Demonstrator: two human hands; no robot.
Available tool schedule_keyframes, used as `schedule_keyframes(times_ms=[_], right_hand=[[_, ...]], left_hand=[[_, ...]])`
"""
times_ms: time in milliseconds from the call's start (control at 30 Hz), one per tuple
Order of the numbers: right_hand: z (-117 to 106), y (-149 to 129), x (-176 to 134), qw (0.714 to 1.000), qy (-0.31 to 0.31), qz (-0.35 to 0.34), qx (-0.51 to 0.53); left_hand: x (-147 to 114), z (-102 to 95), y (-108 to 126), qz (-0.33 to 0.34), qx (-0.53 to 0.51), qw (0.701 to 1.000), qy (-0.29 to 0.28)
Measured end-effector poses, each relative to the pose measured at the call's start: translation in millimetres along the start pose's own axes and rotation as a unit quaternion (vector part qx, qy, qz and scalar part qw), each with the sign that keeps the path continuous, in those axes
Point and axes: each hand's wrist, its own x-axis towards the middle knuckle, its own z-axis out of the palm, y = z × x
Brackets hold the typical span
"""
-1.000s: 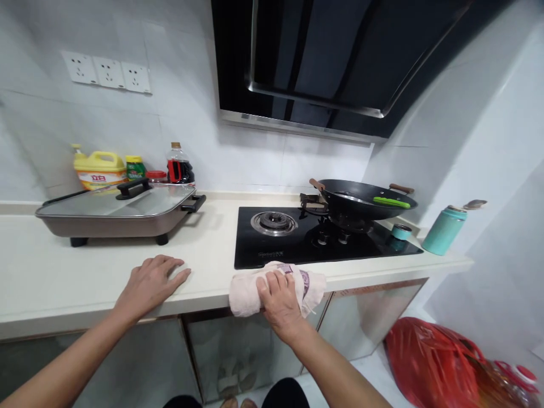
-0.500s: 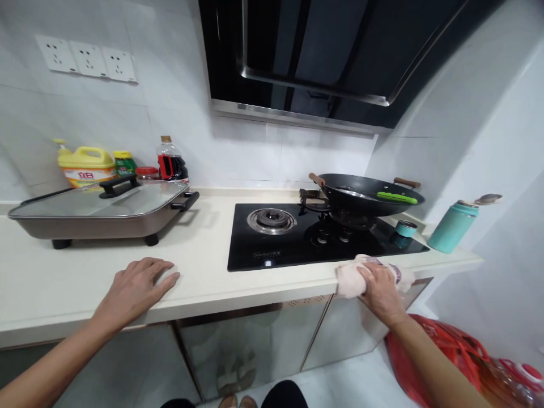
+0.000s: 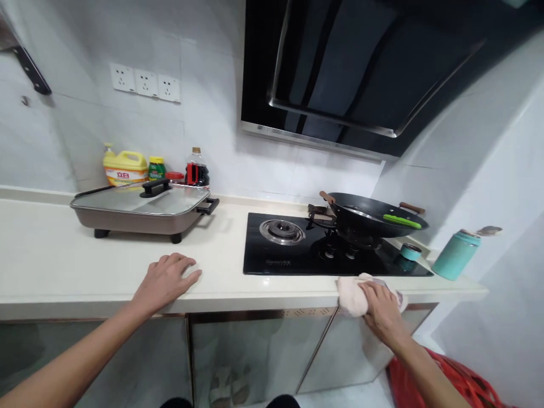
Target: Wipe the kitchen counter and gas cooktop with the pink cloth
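Observation:
My right hand (image 3: 382, 309) grips a pale pink cloth (image 3: 353, 296) at the counter's front edge, just below the right part of the black gas stove (image 3: 276, 266). Part of the cloth drapes over the edge. On the left, my left hand (image 3: 168, 280) rests on the cream countertop (image 3: 221, 283), fingers stretched and slightly apart, holding nothing. Behind it stands a brown electric pan (image 3: 136, 222) with a glass lid. A black wok (image 3: 361, 218) with wooden handles sits on the stove's right burner, a bright green-handled utensil (image 3: 402, 221) lying in it.
A turquoise flask (image 3: 457, 255) with its lid open stands at the right end, near a small turquoise cup (image 3: 410, 251). Bottles, including a yellow detergent jug (image 3: 125, 168), line the back wall. A range hood (image 3: 340, 68) hangs overhead. A red bag (image 3: 442, 379) lies on the floor.
The view has shifted left and up, so the counter appears lower and further right. My right hand remains on the cloth at the edge; my left hand stays resting on the counter.

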Motion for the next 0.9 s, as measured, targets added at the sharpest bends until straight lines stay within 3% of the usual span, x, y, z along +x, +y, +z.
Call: schedule_keyframes(times_ms=[100,200,267,333,433,633,733,900], right_hand=[[-19,-18,27,0.988,-0.06,0.037,0.136],[-33,-15,63,0.941,-0.098,0.204,0.251],[-37,-7,88,0.916,-0.083,0.287,0.267],[-35,-2,108,0.919,-0.035,0.316,0.234],[-25,-5,120,0.934,0.008,0.313,0.171],[-12,-26,105,0.975,-0.06,0.211,0.03],[-15,-31,114,0.974,-0.078,0.209,-0.052],[-10,-31,156,0.961,-0.134,0.218,-0.102]], left_hand=[[-1,1.1,-1,0.001,-0.004,1.0,0.008],[-2,1.9,-2,0.005,-0.003,1.0,0.011],[-2,2.2,-2,0.007,-0.001,1.0,0.013],[-3,2.3,-2,0.008,0.004,1.0,0.015],[-3,2.1,-2,0.005,0.01,1.0,0.02],[-5,3.7,-4,0.016,0.015,1.0,0.02],[-4,5.8,-6,0.019,0.02,0.999,0.016],[-2,8.0,-10,0.024,0.008,1.0,0.011]])
